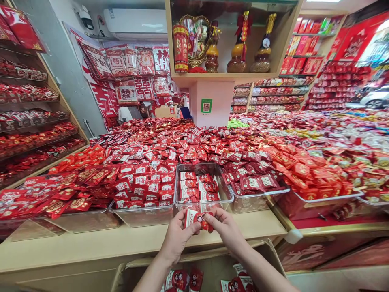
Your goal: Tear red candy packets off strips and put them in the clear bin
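Both hands grip red-and-white candy packets with cartoon figures (pixel 199 219), held just in front of a clear plastic bin. My left hand (pixel 179 233) is closed on the left side, thumb across the front. My right hand (pixel 224 227) pinches the right side between thumb and fingers. Whether it is one packet or several stacked I cannot tell. Behind them, the clear bin (pixel 229 198) holds rows of similar packets standing in two columns. Under my forearms an open cardboard box (pixel 206 257) has more such packets (pixel 179 280) inside.
Neighbouring bins overflow with red packets (pixel 142 186), dark red packets (pixel 258 182) and orange-red packets (pixel 316 174). A beige counter ledge (pixel 75 243) runs in front. A white pillar (pixel 212 91) carries an overhanging display cabinet (pixel 227 77). Stocked shelves (pixel 33 101) stand left.
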The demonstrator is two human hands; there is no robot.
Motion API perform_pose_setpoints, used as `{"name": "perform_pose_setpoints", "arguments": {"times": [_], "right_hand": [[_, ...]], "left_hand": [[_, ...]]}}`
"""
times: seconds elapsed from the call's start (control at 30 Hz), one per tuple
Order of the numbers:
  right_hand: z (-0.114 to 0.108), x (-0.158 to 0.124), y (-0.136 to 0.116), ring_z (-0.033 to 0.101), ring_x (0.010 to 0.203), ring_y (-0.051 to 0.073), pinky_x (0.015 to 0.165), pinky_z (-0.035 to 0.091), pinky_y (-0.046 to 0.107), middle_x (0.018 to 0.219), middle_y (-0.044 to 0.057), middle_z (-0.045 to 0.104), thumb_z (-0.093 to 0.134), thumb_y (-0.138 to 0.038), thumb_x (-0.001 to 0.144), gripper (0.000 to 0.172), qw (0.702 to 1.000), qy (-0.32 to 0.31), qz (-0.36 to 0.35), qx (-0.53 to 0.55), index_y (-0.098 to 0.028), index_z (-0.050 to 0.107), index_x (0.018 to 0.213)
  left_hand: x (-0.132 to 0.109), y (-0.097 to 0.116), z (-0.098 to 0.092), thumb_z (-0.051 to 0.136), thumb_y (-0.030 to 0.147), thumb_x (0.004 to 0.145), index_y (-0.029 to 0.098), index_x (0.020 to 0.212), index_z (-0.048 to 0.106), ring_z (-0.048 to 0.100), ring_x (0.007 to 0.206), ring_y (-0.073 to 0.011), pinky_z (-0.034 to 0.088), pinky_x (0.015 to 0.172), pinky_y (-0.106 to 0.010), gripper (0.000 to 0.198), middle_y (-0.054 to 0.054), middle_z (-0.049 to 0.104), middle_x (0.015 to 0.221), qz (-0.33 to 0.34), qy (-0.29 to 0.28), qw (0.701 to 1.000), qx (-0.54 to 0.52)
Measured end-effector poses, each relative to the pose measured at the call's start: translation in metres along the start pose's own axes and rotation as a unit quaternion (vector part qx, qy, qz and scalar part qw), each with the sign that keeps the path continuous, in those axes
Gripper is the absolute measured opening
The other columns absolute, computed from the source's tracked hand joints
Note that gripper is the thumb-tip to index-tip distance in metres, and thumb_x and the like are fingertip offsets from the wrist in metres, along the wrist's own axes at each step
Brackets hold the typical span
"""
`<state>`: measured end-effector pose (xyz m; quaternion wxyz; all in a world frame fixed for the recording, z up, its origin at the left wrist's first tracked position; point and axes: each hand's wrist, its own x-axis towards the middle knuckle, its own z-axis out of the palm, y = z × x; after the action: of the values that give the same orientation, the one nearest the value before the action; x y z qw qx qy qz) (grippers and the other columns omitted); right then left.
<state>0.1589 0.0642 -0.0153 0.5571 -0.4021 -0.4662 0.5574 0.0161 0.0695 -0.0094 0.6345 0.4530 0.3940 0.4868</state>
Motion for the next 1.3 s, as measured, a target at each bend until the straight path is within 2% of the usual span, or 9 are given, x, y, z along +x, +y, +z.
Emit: {"name": "perform_pose_setpoints", "arguments": {"times": [0.27, 0.4, 0.63, 0.73, 0.87, 1.0, 1.17, 1.23, 1.3], "right_hand": [[0.0, 0.0, 0.007, 0.048, 0.053, 0.009, 0.049, 0.041, 0.022, 0.06, -0.001, 0.054, 0.065, -0.04, 0.061, 0.031, 0.998, -0.004, 0.052, 0.045, -0.015, 0.049, 0.069], [-0.001, 0.0, 0.007, 0.049, 0.053, 0.008, 0.048, 0.039, 0.02, 0.059, -0.001, 0.054, 0.066, -0.04, 0.061, 0.031, 0.999, -0.004, 0.029, 0.039, -0.015, 0.047, 0.065], [-0.001, -0.001, 0.006, 0.047, 0.052, 0.009, 0.046, 0.039, 0.021, 0.057, -0.001, 0.053, 0.062, -0.043, 0.064, 0.031, 1.0, 0.001, 0.023, -0.011, -0.016, 0.046, 0.065], [-0.005, 0.005, -0.008, 0.048, 0.055, 0.011, 0.049, 0.04, 0.022, 0.062, 0.0, 0.054, 0.059, -0.041, 0.068, 0.027, 0.996, 0.043, -0.047, -0.069, -0.016, 0.049, 0.071], [-0.01, 0.03, -0.047, 0.05, 0.056, 0.013, 0.051, 0.039, 0.024, 0.066, 0.002, 0.057, 0.056, -0.041, 0.069, 0.027, 0.976, 0.098, -0.113, -0.158, -0.017, 0.051, 0.078], [-0.011, 0.075, -0.077, 0.053, 0.059, 0.014, 0.056, 0.038, 0.024, 0.071, 0.002, 0.06, 0.049, -0.03, 0.075, 0.028, 0.914, 0.132, -0.173, -0.344, -0.017, 0.045, 0.1], [-0.013, 0.135, -0.067, 0.056, 0.077, 0.016, 0.065, 0.037, 0.023, 0.083, 0.009, 0.063, 0.044, -0.007, 0.071, 0.021, 0.777, 0.093, -0.06, -0.62, -0.013, 0.057, 0.086], [-0.015, 0.152, -0.056, 0.057, 0.08, 0.018, 0.065, 0.038, 0.022, 0.085, 0.011, 0.063, 0.045, -0.003, 0.068, 0.021, 0.753, 0.074, -0.019, -0.654, -0.011, 0.06, 0.081], [-0.017, 0.163, -0.048, 0.058, 0.078, 0.018, 0.064, 0.039, 0.022, 0.084, 0.013, 0.063, 0.047, -0.003, 0.067, 0.02, 0.749, 0.074, 0.005, -0.658, -0.009, 0.061, 0.081]], "left_hand": [[0.001, -0.001, 0.0, 0.069, 0.02, 0.063, 0.013, 0.093, 0.055, 0.055, 0.06, -0.0088, 0.046, 0.057, -0.02, 0.034, -0.004, 0.066, 0.078, -0.022, 0.003, 1.0, -0.012], [0.0, 0.0, 0.0, 0.066, 0.023, 0.066, 0.012, 0.09, 0.056, 0.057, 0.063, -0.0106, 0.046, 0.059, -0.022, 0.028, -0.005, 0.067, 0.078, -0.037, -0.028, 0.999, 0.006], [-0.002, 0.006, 0.004, 0.065, 0.03, 0.064, 0.014, 0.091, 0.054, 0.058, 0.057, -0.0116, 0.041, 0.049, -0.02, 0.034, -0.003, 0.065, 0.071, -0.044, 0.0, 0.997, 0.07], [-0.001, 0.002, 0.003, 0.063, 0.032, 0.065, 0.015, 0.093, 0.051, 0.057, 0.056, -0.0113, 0.038, 0.048, -0.02, 0.034, -0.001, 0.062, 0.068, -0.067, -0.025, 0.994, 0.078], [0.002, -0.007, -0.001, 0.059, 0.034, 0.067, 0.014, 0.083, 0.052, 0.056, 0.057, -0.0112, 0.037, 0.049, -0.021, 0.026, -0.002, 0.061, 0.068, -0.091, -0.06, 0.987, 0.118], [0.004, -0.013, -0.003, 0.057, 0.029, 0.068, 0.013, 0.084, 0.052, 0.054, 0.058, -0.011, 0.036, 0.05, -0.021, 0.023, -0.001, 0.059, 0.067, -0.09, -0.079, 0.983, 0.138], [0.003, -0.015, -0.003, 0.056, 0.029, 0.068, 0.014, 0.084, 0.052, 0.053, 0.057, -0.0113, 0.035, 0.05, -0.021, 0.023, 0.0, 0.058, 0.064, -0.09, -0.085, 0.981, 0.15], [0.002, -0.015, -0.003, 0.056, 0.029, 0.067, 0.014, 0.083, 0.052, 0.053, 0.058, -0.0114, 0.035, 0.051, -0.022, 0.022, 0.0, 0.058, 0.065, -0.093, -0.084, 0.981, 0.146], [0.002, -0.015, -0.003, 0.056, 0.028, 0.067, 0.014, 0.083, 0.052, 0.053, 0.058, -0.0114, 0.036, 0.052, -0.022, 0.022, 0.0, 0.058, 0.065, -0.094, -0.085, 0.982, 0.144]]}}
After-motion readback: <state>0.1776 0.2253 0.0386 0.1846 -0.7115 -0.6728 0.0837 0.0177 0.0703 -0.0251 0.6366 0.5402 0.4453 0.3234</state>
